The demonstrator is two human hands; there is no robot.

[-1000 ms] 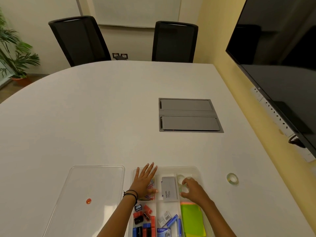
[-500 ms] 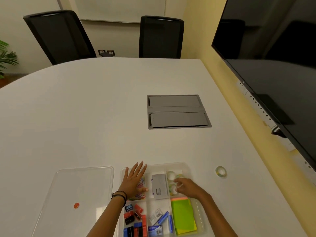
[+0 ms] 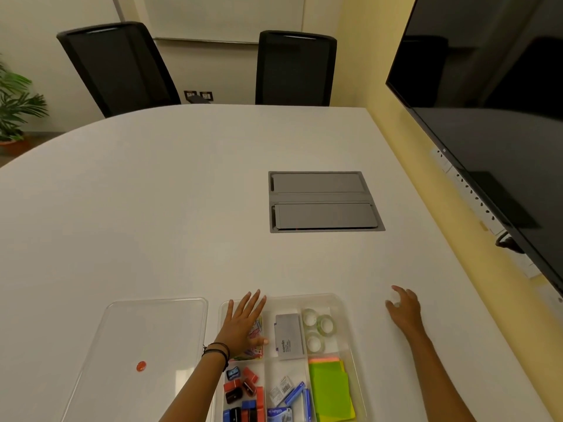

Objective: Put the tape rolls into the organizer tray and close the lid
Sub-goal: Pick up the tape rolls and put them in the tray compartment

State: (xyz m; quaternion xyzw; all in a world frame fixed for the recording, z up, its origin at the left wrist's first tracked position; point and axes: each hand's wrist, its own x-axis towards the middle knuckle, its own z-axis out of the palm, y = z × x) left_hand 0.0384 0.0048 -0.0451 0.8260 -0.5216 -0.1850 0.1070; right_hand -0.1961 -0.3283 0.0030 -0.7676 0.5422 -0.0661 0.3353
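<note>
The clear organizer tray [image 3: 305,296] sits at the table's near edge. Three clear tape rolls [image 3: 324,324] lie in its far right compartment, beside a grey box [image 3: 288,335]. My left hand [image 3: 243,322] rests flat, fingers spread, on the tray's far left compartment. My right hand [image 3: 403,307] is on the table to the right of the tray. Its thumb and fingers are curled around a last tape roll [image 3: 393,300], which is blurred and mostly hidden by the hand. The clear lid [image 3: 146,336] lies flat left of the tray.
A grey cable hatch [image 3: 323,202] is set into the table's middle. A large dark screen [image 3: 493,123] hangs on the right wall, close to the table edge. Two black chairs [image 3: 122,65] stand at the far end. Green sticky notes [image 3: 330,388] and small stationery fill the tray's near compartments.
My right hand left the tray's tape compartment and moved right onto the loose roll on the table. The left hand stayed put.
</note>
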